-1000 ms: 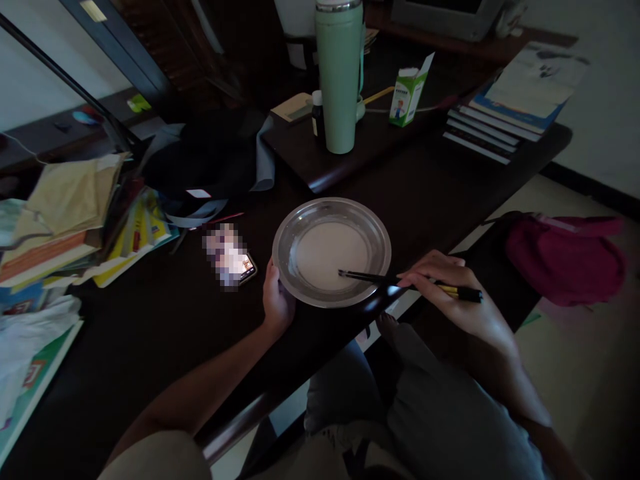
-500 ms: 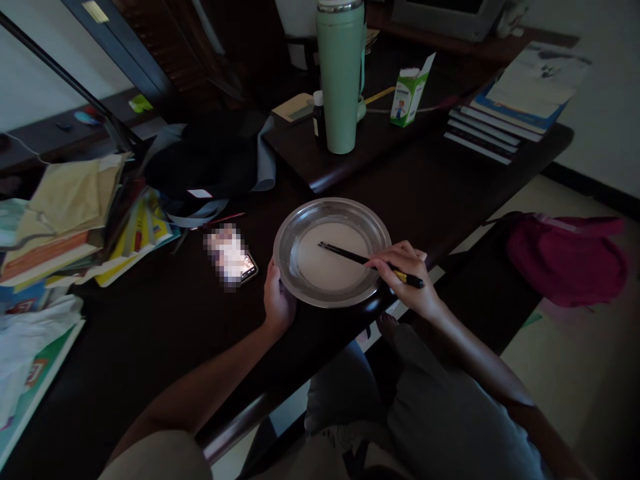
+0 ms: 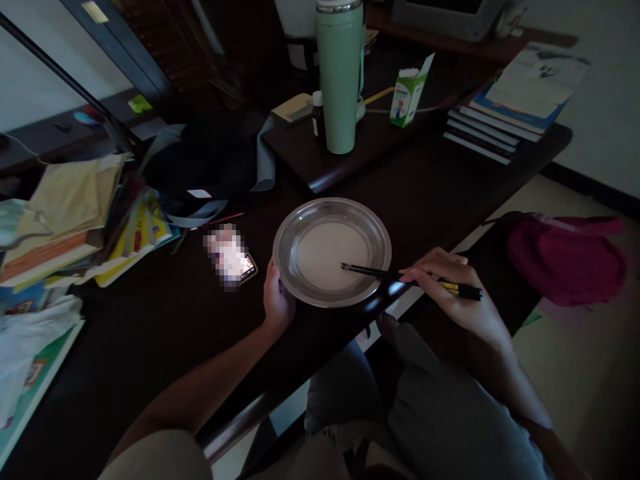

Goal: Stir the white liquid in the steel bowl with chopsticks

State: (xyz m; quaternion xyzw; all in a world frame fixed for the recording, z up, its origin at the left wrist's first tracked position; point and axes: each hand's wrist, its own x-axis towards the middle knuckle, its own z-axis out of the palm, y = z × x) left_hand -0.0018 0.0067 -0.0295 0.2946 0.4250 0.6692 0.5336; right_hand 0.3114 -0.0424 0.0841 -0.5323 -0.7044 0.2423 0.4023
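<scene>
A round metal basin (image 3: 286,243) holds a whitish, milky liquid (image 3: 325,248) at the table's near edge. My left hand (image 3: 279,300) grips the basin's left rim, thumb at the edge and the other fingers mostly hidden underneath. To the right of the basin, my right hand (image 3: 450,283) is closed around a pair of black chopsticks (image 3: 367,271) with gold bands near their thick ends. Their tips reach over the rim and lie above or at the liquid's surface; I cannot tell whether they touch it.
A lit phone (image 3: 233,257) lies left of the basin. Beyond stand a green tumbler (image 3: 341,80), a small dark bottle (image 3: 319,117) and a green-white box (image 3: 407,97). Book piles (image 3: 515,113) and papers (image 3: 70,200) flank the table; a dark bag (image 3: 205,160) lies behind the phone.
My right hand has moved right, away from the basin, drawing the chopsticks with it, so their tips shifted right and slightly nearer. My left hand and the basin have stayed put.
</scene>
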